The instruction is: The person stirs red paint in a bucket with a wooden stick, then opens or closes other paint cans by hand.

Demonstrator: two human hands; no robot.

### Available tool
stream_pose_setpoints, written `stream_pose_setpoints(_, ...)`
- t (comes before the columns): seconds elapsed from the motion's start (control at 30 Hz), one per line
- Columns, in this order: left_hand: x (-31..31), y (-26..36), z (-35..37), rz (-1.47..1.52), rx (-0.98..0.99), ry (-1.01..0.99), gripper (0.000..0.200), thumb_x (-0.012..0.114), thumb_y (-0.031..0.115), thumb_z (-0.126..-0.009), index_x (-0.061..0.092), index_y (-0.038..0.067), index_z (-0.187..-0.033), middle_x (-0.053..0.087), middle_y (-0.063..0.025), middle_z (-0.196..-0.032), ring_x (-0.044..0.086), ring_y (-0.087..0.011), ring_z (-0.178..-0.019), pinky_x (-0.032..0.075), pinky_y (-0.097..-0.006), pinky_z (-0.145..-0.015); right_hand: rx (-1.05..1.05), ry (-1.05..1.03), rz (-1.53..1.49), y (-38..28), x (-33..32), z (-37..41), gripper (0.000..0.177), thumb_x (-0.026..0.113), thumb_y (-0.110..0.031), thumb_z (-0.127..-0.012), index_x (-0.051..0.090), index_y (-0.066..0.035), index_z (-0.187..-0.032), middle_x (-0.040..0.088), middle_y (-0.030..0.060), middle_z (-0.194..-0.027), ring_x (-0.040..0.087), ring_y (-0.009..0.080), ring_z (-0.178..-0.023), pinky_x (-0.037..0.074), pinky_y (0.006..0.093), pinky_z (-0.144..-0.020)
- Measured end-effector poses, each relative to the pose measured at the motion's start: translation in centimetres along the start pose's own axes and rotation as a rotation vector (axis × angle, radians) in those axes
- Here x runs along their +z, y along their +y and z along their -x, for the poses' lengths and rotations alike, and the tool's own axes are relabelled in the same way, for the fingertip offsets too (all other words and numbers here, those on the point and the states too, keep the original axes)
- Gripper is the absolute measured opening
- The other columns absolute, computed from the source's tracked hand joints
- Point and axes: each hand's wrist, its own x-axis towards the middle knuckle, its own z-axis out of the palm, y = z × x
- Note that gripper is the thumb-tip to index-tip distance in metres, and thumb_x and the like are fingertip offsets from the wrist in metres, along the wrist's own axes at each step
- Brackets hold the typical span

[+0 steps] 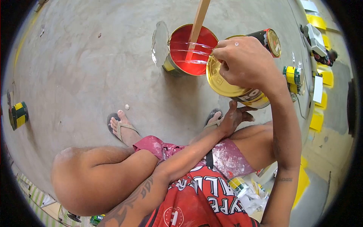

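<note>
Red jersey [200, 200] crouched low; right hand [245, 62] clamps the tilted gold tin [227, 86] above the floor [83, 68], left hand [231, 118] open under it. Tin's mouth faces the red paint can [189, 62] just beside, clear liquid [191, 53] streaming across.

Stained grey concrete floor [83, 68], daylit.

1. Two hands: right hand [245, 62], left hand [232, 119].
2. One open can of red paint [193, 51], one loose lid [159, 43].
3. One wooden stick [198, 19].
4. One gold can [225, 81], one black tin [269, 41].
5. Two green-and-yellow tins, one at the floor's left edge [19, 115], one at its right [293, 75].
6. Two flip-flops [120, 128].
</note>
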Motion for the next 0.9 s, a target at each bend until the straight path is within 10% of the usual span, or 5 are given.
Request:
stream_pose_setpoints(0.53, 2.1, 1.0, 0.3, -0.071, -0.101, 0.016, 0.112, 0.029, 0.091, -0.089, 0.045, -0.003, -0.148, 0.058, -0.0168, -0.14, 0.062, -0.0195, -0.093, 0.049, -0.0377, -0.093, 0.091, -0.109, -0.009, -0.1, -0.5, -0.8, 0.012, 0.067, -0.006, -0.067, 0.073, 0.001, -0.075, 0.069, 0.0209, -0.076, 0.069, 0.0408, -0.074, 0.056, 0.048, -0.067)
stream_pose_setpoints(0.6, 2.3, 1.0, 0.2, 0.033, -0.062, 0.003, 0.086, 0.035, 0.082, -0.095, 0.034, 0.017, -0.152, 0.06, -0.0163, -0.139, 0.064, -0.0226, -0.094, 0.05, -0.0394, -0.09, 0.101, -0.107, -0.011, -0.3, -0.6, -1.0, 0.013, 0.067, -0.005, -0.067, 0.073, 0.001, -0.076, 0.07, 0.0209, -0.077, 0.069, 0.0407, -0.074, 0.056, 0.0476, -0.067)
stream_pose_setpoints(0.9, 2.3, 0.7, -0.1, 0.006, -0.056, 0.013, 0.089, 0.034, 0.086, -0.092, 0.034, 0.019, -0.151, 0.063, -0.0123, -0.132, 0.063, -0.0235, -0.107, 0.048, -0.0436, -0.093, 0.143, -0.199, 0.033, -0.8, -1.4, -1.4, 0.017, 0.069, -0.005, -0.069, 0.076, 0.003, -0.083, 0.074, 0.0199, -0.086, 0.073, 0.0375, -0.08, 0.06, 0.0445, -0.073)
